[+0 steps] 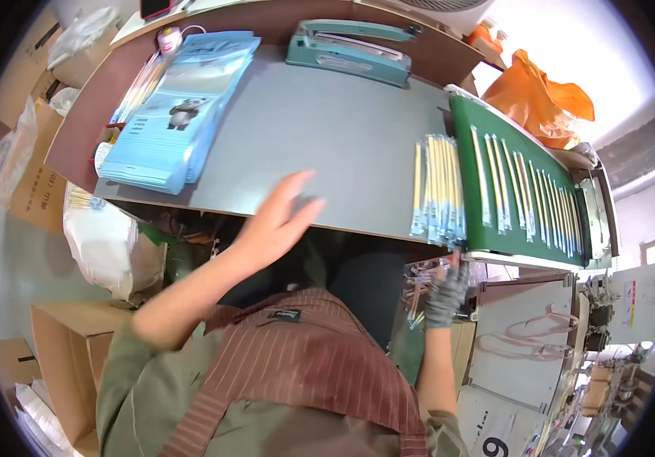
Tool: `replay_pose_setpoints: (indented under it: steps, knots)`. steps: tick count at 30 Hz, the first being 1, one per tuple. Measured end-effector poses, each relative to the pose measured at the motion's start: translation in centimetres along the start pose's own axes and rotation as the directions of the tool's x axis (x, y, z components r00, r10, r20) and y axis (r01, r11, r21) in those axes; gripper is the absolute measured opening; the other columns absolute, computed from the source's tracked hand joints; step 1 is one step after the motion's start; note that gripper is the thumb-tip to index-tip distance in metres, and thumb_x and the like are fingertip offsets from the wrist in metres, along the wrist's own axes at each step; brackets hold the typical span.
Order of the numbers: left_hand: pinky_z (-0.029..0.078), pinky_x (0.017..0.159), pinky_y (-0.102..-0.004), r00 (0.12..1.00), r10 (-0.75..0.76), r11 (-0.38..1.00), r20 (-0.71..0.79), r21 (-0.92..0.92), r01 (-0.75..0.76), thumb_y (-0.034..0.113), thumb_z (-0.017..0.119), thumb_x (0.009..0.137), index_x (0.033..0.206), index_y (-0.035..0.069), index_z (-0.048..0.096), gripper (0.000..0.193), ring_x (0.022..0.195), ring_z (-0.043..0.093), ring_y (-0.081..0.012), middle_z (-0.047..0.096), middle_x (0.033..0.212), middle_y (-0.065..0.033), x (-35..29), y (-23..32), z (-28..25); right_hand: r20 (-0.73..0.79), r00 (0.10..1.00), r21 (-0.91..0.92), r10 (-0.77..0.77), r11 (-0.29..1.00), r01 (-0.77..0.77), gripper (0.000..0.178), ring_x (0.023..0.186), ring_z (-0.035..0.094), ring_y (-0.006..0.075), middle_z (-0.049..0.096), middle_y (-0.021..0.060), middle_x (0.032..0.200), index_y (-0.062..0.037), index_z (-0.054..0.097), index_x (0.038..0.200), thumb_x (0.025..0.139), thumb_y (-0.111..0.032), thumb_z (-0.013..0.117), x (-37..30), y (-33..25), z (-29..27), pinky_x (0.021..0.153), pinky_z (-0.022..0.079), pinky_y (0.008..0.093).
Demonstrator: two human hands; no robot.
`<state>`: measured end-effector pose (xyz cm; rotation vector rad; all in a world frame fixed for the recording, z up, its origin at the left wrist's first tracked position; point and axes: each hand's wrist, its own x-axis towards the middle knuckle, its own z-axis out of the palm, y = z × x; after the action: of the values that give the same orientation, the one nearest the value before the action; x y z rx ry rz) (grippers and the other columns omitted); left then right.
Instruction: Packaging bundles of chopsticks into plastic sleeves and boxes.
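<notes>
My bare left hand [283, 217] hovers over the front edge of the grey tabletop [327, 145], thumb and fingers apart, holding nothing. My right hand [447, 293], in a grey glove, is low at the table's right front corner. Its fingertips are just below the lower ends of a bunch of thin sticks in clear-and-blue wrappers [440, 186]; whether they touch is unclear, and the fingers are partly hidden and blurred. To the right, more wrapped sticks [525, 194] lie spaced in a row on a green conveyor belt [468, 137].
A stack of flat blue bags [164, 114] printed with a panda lies at the table's left. A teal heat sealer [350, 53] stands at the back. Beyond the belt sits an orange plastic bag [537, 99]. An open cardboard box [76, 335] is on the lower left.
</notes>
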<state>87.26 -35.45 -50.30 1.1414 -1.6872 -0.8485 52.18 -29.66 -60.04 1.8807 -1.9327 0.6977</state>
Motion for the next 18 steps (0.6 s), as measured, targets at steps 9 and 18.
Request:
replay_pose_setpoints:
  steps: [9, 18]
  knots:
    - [0.023, 0.102, -0.0485, 0.997, 0.036, 0.944, -0.065, 0.331, -0.012, 0.049, 0.052, 0.079, 0.132, 0.004, 0.033, 0.073, 0.127, 0.024, -0.0424, 0.025, 0.139, -0.0223, 16.1, -2.9, 22.9, 0.145, 0.976, 0.625, 0.161, 0.75, -0.217, 0.065, 0.109, 0.048, 0.0327, 0.049, 0.0217, 0.117, 0.0021, 0.041, 0.123, 0.076, -0.039, 0.061, 9.9, -5.4, 4.0, 0.096, 0.036, 0.0403]
    - [0.019, 0.107, -0.0414, 0.996, -0.038, 0.962, -0.077, 0.266, 0.057, 0.029, 0.066, 0.067, 0.136, 0.004, 0.027, 0.083, 0.131, 0.017, -0.0372, 0.014, 0.143, -0.0232, 15.7, -8.9, 9.1, 0.245, 0.875, 0.661, -0.419, 0.732, 0.165, 0.051, 0.112, 0.045, 0.0361, 0.045, 0.021, 0.124, 0.0001, 0.05, 0.116, 0.075, -0.026, 0.064, 13.2, -10.0, 0.7, 0.097, 0.036, 0.0384]
